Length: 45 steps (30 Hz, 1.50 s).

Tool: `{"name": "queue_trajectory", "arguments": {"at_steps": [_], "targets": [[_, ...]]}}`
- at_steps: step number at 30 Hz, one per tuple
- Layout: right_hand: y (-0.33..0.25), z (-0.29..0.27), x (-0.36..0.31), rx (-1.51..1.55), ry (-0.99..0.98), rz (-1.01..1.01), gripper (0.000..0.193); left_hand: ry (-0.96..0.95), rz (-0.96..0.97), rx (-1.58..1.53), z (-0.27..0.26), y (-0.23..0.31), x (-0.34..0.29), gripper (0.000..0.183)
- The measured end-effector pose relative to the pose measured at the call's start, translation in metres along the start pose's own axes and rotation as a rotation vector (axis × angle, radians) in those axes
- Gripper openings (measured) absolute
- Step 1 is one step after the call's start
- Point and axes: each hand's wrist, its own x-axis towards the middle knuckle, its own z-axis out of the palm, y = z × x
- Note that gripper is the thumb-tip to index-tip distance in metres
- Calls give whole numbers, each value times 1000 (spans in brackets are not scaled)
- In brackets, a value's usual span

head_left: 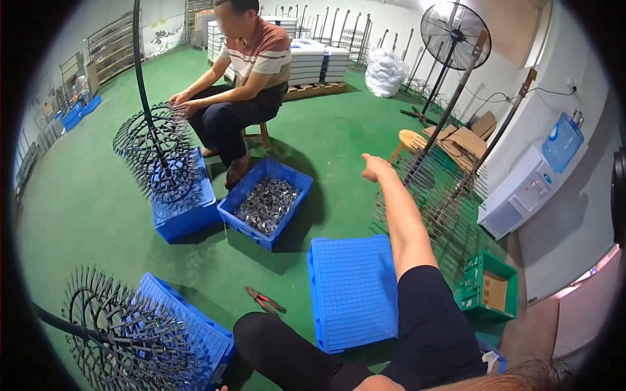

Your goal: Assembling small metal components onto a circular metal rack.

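Only a sliver of the left hand (223, 388) showed, the rest cut off at the lower edge, while the right hand (377, 168) kept its palm out of sight and the dark navy sleeve (430, 319) hid part of the right edge of the upturned ribbed blue plastic crate (352, 290). The rack of black prongs (124, 339) covered the left side of another blue crate (176, 309). Inside the blue bin's edges, individual grey metal pieces (266, 205) were too small to make out.
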Motion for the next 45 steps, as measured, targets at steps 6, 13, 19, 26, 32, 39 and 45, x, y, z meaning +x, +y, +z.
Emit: {"name": "queue_trajectory", "arguments": {"at_steps": [6,13,19,26,32,39,45], "targets": [[-13,18,-24,-159,-60,-145,58,-59,-8,-28,0,-4,2,22],[11,31,-81,-199,-207,-317,55,-126,-71,-51,-6,-5,3,22],[109,-70,-81,-267,-42,16,47,-135,-58,63,15,-3,17,22],[184,-199,-88,-259,323,367,57,-163,-119,76,25,-6,24,22],[193,-196,-87,-285,281,430,65,-179,-92,98,24,-4,27,22],[219,-181,-74,-349,273,396,71,-168,-88,90,33,0,15,22],[193,-202,-83,-407,150,426,62,-163,-89,80,10,2,23,21]]}}
